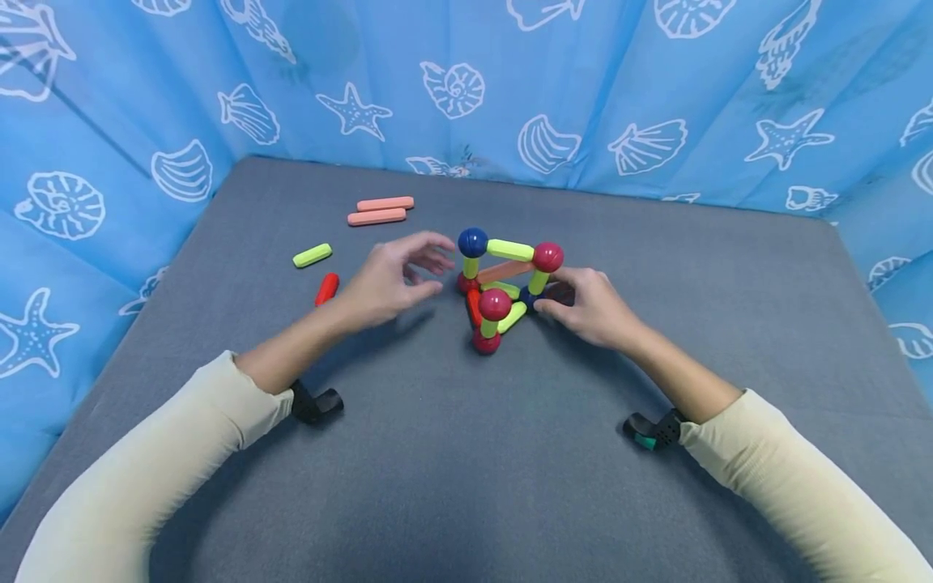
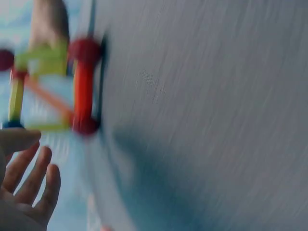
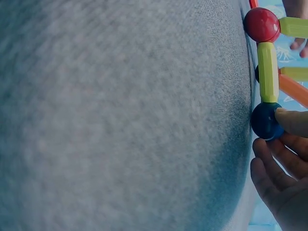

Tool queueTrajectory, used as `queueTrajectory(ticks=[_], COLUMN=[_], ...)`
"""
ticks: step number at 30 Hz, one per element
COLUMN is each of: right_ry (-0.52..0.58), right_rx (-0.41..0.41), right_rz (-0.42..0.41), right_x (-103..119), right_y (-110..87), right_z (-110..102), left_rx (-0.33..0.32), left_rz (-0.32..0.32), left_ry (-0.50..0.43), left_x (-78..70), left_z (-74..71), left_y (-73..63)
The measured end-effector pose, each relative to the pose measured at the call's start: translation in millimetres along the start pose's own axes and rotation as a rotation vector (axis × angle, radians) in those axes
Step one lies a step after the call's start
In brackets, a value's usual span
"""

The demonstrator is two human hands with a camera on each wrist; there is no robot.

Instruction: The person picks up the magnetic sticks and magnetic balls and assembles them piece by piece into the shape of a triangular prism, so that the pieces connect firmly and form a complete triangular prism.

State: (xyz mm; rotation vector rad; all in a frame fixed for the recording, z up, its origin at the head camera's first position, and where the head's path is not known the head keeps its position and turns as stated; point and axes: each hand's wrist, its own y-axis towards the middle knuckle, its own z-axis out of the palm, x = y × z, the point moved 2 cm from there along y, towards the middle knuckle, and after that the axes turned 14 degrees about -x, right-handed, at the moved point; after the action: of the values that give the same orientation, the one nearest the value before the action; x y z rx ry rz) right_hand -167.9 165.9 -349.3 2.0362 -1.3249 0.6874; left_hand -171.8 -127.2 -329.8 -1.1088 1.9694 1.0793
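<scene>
A magnetic building frame of balls and rods stands between the hands. Its upper balls are a blue ball [image 1: 473, 242], a red ball [image 1: 548, 257] and a nearer red ball [image 1: 495, 304]. One yellow-green rod [image 1: 510, 250] bridges the first two. A salmon rod [image 1: 506, 271] slants up through the frame. My right hand [image 1: 594, 308] pinches the dark blue base ball [image 3: 266, 121] with thumb and fingers. Beside the frame, my left hand [image 1: 394, 279] holds nothing, its fingers loosely bent and fingertips close to the upper blue ball. The left wrist view is blurred.
Two salmon rods [image 1: 377, 217] lie side by side at the back left of the grey table [image 1: 466, 470]. A loose yellow-green rod [image 1: 313, 256] and a red rod [image 1: 327, 288] lie beyond the left forearm. A blue shell-patterned curtain [image 1: 466, 138] borders the table.
</scene>
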Motion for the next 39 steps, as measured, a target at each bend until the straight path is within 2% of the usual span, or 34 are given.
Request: queueTrajectory(ticks=[4,7,10,13,17,22,26,29,31,34,39], right_ry=[-0.005,-0.004,-0.004,-0.008,-0.009,-0.003,-0.003,-0.005,-0.004,0.002,0.007], right_rx=[0.0,0.004,0.002,-0.001,0.003,0.001,-0.002,-0.002,0.001,0.002,0.002], right_rz=[0.005,0.01,0.013,0.015,0.017,0.017,0.015,0.014,0.015,0.017,0.032], right_x=[-0.5,-0.9,-1.3,-1.6,-1.5,-1.4,-1.2,-1.0,-0.8,-0.3,-0.2], right_y=[-0.4,-0.7,-0.7,-0.5,-0.3,-0.1,0.3,0.4,0.6,0.8,-0.3], right_z=[0.7,1.6,2.0,2.2,2.7,2.5,1.6,0.9,0.4,0.1,0.4], left_rx=[-0.167,-0.217,-0.237,-0.228,-0.174,-0.121,-0.127,-0.127,-0.117,-0.083,0.036], left_rz=[-0.039,-0.114,-0.21,-0.314,-0.42,-0.429,-0.414,-0.401,-0.41,-0.444,-0.53], left_ry=[0.076,0.126,0.24,0.377,0.467,0.538,0.569,0.534,0.458,0.28,-0.042], left_x=[19.0,35.2,51.1,65.2,76.2,77.3,74.0,67.4,60.6,48.9,31.3], left_z=[-30.0,-46.0,-56.5,-63.1,-66.5,-62.7,-56.2,-50.3,-45.1,-35.3,-13.8], left_y=[23.3,35.9,44.7,49.8,52.9,56.5,58.1,55.3,50.4,38.5,13.6])
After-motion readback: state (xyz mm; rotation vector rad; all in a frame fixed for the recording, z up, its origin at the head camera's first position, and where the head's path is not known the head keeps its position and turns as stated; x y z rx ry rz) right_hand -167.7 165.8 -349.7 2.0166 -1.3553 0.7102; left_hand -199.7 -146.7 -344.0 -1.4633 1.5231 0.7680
